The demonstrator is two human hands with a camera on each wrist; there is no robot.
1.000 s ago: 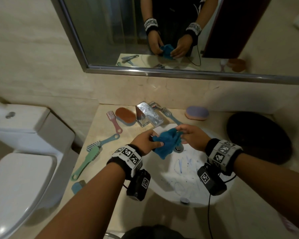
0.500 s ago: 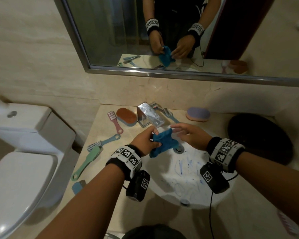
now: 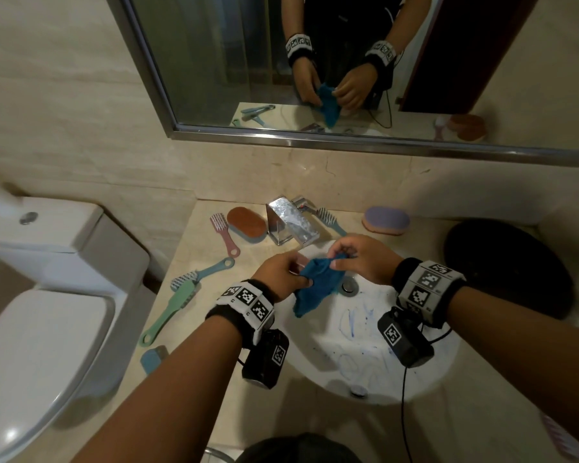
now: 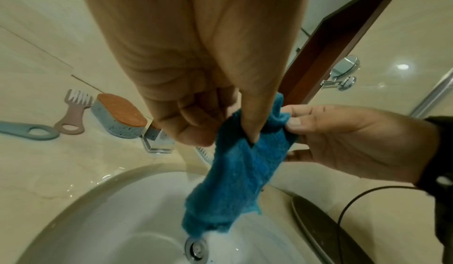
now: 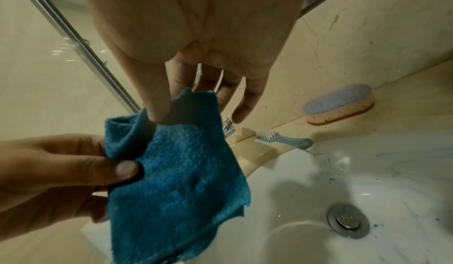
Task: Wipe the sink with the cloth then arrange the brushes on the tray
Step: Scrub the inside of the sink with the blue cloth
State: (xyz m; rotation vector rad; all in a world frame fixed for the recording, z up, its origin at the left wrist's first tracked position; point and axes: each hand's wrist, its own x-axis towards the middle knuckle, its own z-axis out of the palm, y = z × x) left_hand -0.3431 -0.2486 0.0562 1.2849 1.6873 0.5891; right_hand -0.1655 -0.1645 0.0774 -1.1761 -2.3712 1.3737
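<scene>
A blue cloth (image 3: 318,282) hangs over the back of the white sink (image 3: 365,345), which has blue scribbles in its bowl. My left hand (image 3: 301,275) pinches the cloth's (image 4: 240,171) left edge between thumb and fingers. My right hand (image 3: 338,259) pinches the upper right corner of the cloth (image 5: 179,171) between thumb and forefinger. Brushes lie on the counter: a pink one (image 3: 224,233), an orange-topped one (image 3: 247,223), a blue one (image 3: 208,270), a green one (image 3: 171,309), a teal one (image 3: 330,220) and a purple-topped one (image 3: 385,220). A round black tray (image 3: 508,272) sits right of the sink.
The chrome faucet (image 3: 290,218) stands just behind my hands, with the drain (image 3: 350,285) below the cloth. A toilet (image 3: 30,295) is close on the left of the counter. A small blue object (image 3: 154,357) lies near the counter's left front edge. A mirror hangs above.
The bunched cloth has been drawn open and now hangs lower from my left hand. My right hand has shifted its grip to the cloth's upper corner.
</scene>
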